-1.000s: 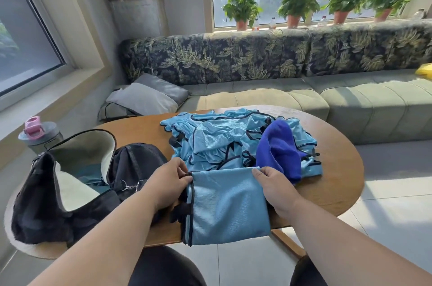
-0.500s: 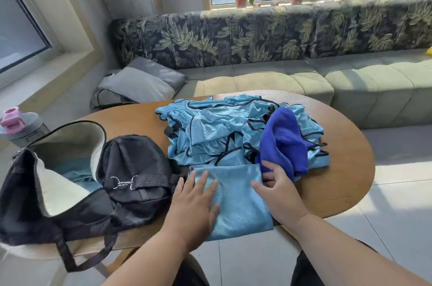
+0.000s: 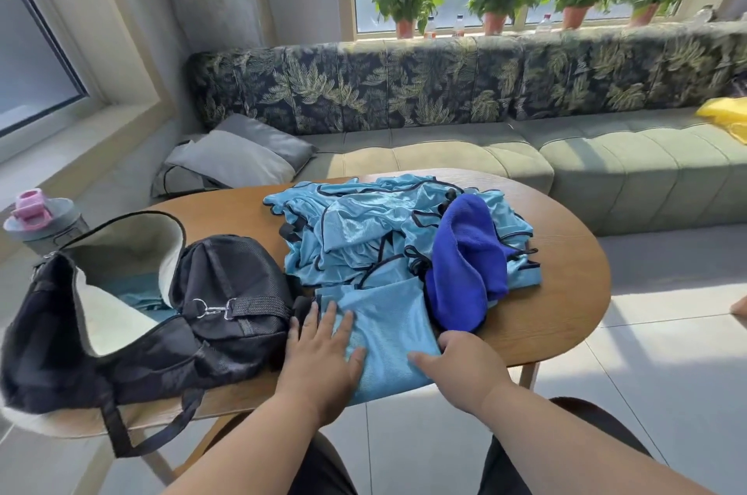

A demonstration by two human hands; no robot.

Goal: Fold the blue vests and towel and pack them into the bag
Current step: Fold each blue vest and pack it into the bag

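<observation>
The task looks early: some light-blue cloth already lies in the open black bag (image 3: 133,316), one folded vest (image 3: 384,337) sits at the table's (image 3: 566,292) near edge beside it, and the heap (image 3: 388,227) and towel (image 3: 465,264) behind remain unfolded. The left hand (image 3: 323,357) presses the vest with straight, spread fingers; the right hand (image 3: 465,365) curls over its right edge, thumb on top. The vests are shiny mesh with dark piping, the towel plush, deep blue.

The left hand (image 3: 323,353) lies flat on the folded vest (image 3: 384,337) at the near edge of the table (image 3: 558,316). The right hand (image 3: 465,365) grips the vest's right edge. The open black bag (image 3: 161,316) sits left; the blue towel (image 3: 465,272) rests on the vest pile (image 3: 364,227).
</observation>
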